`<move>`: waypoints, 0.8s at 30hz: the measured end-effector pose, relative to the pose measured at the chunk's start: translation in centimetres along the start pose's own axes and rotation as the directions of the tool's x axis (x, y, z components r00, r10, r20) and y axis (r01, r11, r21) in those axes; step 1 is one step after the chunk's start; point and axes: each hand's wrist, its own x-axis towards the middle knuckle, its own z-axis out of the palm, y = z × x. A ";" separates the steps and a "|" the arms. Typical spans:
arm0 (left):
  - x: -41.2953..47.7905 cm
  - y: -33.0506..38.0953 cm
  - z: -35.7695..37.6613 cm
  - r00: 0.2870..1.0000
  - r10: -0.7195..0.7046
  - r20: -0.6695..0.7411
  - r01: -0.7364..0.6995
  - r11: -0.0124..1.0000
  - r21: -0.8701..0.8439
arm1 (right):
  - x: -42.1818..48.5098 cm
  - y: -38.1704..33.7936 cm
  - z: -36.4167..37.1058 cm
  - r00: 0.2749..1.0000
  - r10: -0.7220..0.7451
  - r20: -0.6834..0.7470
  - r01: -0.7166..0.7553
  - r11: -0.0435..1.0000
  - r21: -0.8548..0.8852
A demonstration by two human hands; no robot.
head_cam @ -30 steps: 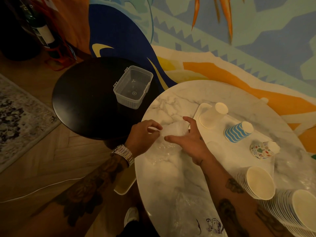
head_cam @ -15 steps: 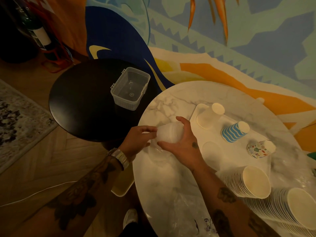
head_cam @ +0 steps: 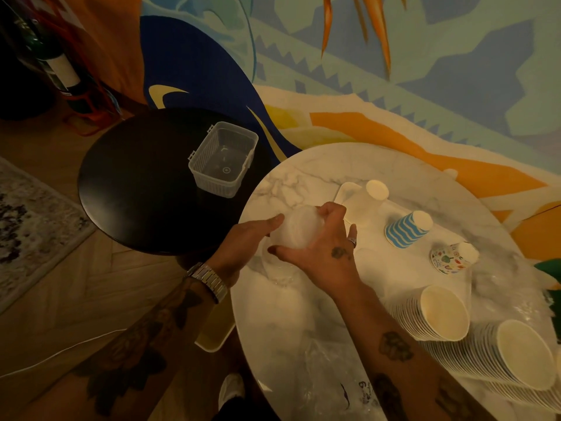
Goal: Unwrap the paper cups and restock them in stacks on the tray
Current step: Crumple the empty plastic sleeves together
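Both hands are up at the marble table's [head_cam: 303,177] left edge, working a wad of clear wrap [head_cam: 296,230]. My right hand [head_cam: 318,244] grips it, fingers curled over the top and thumb stretched along the near side, wrist angled in from the right. My left hand [head_cam: 247,238] comes in from the left, thumb laid flat against the wad. Its fingers are hidden underneath, so I can't tell how they close.

On the tray [head_cam: 346,189] toward the far edge, three cups stand upside down: white cup [head_cam: 364,202], blue-striped cup [head_cam: 405,230], patterned cup [head_cam: 449,259]. At the near right edge, first cup stack [head_cam: 437,314] and second cup stack [head_cam: 516,357] lie on their sides.
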 end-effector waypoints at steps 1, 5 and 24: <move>-0.1 0.2 0.1 1.000 0.023 -0.009 -0.023 1.000 0.003 | 0.0 -0.1 -0.1 1.000 -0.010 0.003 0.010 1.000 -0.025; -0.6 0.7 0.4 0.990 0.123 -0.074 -0.123 0.992 0.002 | -0.2 -1.1 -0.4 0.998 -0.031 -0.055 0.033 0.999 0.026; -6.0 -2.8 3.3 0.947 0.287 0.144 -0.293 0.956 0.023 | -8.4 0.4 -2.1 0.961 0.139 -0.240 -0.082 0.969 0.233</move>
